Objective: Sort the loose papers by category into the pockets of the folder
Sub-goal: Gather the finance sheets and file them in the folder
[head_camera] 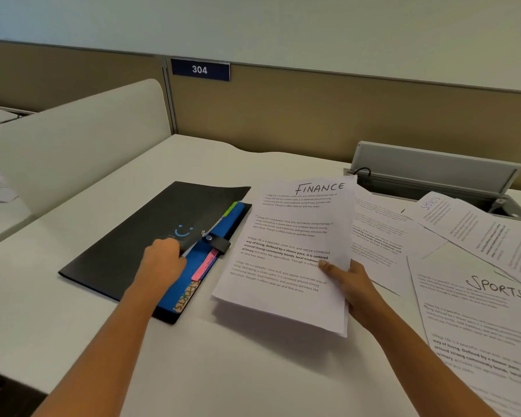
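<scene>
Right hand point(348, 279) pinched on the lower right edge of a thin sheaf of white printed sheets headed FINANCE point(286, 254), thumb on top, fingers under; sheaf held tilted just above the counter, beside the folder. Paper light and limp, far corners sagging; likely to fan or slip sheet from sheet, so an edge pinch near the middle of one long side looks best for feeding it in

Left hand point(163, 251) closed on the flap of the black plastic folder with a blue smile mark point(127, 251), lifting it off the blue inner pockets point(193, 266). Green, pink and tan SPORTS tabs show. Flap thin, springy, smooth

Loose white sheets headed SPORTS point(475, 311) lie overlapped on the right, well apart from the folder

White matte counter point(253, 371), tan partition point(313, 115), number plate 304 point(199, 70), grey cable hatch open point(433, 173)
</scene>
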Tool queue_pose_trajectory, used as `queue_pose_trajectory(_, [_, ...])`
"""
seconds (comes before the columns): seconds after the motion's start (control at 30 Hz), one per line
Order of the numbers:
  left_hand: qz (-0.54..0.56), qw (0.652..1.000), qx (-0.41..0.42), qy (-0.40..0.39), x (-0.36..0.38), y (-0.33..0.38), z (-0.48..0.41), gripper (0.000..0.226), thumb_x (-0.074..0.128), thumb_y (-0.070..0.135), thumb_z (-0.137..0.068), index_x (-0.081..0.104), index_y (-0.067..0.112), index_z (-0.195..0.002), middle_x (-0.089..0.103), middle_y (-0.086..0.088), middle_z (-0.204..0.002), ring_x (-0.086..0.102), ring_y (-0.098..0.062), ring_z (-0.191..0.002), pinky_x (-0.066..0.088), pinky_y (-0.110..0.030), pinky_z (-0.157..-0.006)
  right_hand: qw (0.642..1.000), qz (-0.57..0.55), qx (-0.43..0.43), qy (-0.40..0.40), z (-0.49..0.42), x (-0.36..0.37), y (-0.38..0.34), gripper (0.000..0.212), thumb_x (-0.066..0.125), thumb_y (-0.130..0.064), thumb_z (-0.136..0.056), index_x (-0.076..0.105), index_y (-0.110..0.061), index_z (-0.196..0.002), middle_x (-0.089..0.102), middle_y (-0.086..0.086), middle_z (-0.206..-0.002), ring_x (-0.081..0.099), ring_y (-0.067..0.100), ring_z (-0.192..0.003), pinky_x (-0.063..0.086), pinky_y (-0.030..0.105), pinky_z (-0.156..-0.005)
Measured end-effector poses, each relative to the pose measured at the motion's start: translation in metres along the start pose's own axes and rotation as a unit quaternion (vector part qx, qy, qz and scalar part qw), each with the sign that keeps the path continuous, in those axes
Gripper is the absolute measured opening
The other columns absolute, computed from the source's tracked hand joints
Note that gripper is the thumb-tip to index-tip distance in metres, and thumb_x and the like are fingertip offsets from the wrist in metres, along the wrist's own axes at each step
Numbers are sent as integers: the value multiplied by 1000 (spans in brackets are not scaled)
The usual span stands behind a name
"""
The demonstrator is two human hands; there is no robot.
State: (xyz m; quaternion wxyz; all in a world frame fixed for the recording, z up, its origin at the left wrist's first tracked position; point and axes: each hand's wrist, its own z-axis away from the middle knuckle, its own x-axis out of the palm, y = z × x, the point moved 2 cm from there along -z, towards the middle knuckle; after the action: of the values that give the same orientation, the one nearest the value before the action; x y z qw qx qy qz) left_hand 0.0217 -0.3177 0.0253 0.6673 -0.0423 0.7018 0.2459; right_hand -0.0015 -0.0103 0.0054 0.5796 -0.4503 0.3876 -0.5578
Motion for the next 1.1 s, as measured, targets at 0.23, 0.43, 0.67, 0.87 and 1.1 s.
queue_pose_trajectory(0.23, [80, 997, 10, -22, -29, -9, -13, 43, 53, 5, -86, 29, 13, -51, 34, -3, -53, 32, -12, -47, 24, -24, -47, 997, 2, 7, -79, 5, 15, -17, 13, 57, -8, -89, 61, -17, -97, 74, -3, -85, 72, 17, -72, 59, 28, -62])
queue_pose_trajectory(0.43, [106, 994, 26, -23, -39, -17, -21, 47, 54, 1, -84, 24, 13, -50, 28, -3, -50, 27, -14, -47, 20, -23, -48, 988, 70, -8, -141, 4, 44, -35, 18, 47, -5, -92, 58, -19, -98, 72, -6, -88, 69, 17, -80, 58, 29, -72])
queue_pose_trajectory(0.67, [80, 996, 37, -27, -39, -8, -18, 36, 52, 6, -86, 39, 12, -53, 43, -1, -55, 39, -12, -47, 28, -22, -44, 980, 128, -35, -148, -6, 93, -62, 30, 41, -1, -89, 51, -13, -115, 63, 7, -112, 63, 27, -98, 55, 31, -75])
queue_pose_trajectory(0.87, [42, 997, 37, -44, -36, 4, -9, 20, 51, 11, -89, 50, 5, -70, 43, 1, -60, 40, -10, -50, 29, -21, -44, 984, 140, -41, -100, -17, 123, -64, 29, 39, -5, -88, 52, -13, -113, 59, 9, -105, 58, 26, -90, 50, 26, -61])
queue_pose_trajectory(1.1, [75, 996, 36, -39, -40, 1, -11, 14, 51, 10, -88, 61, 0, -85, 52, -3, -69, 47, -17, -59, 34, -23, -49, 985, 115, -9, -130, -10, 144, -23, 28, 41, -9, -89, 53, -22, -111, 61, 5, -112, 60, 25, -97, 53, 34, -76])
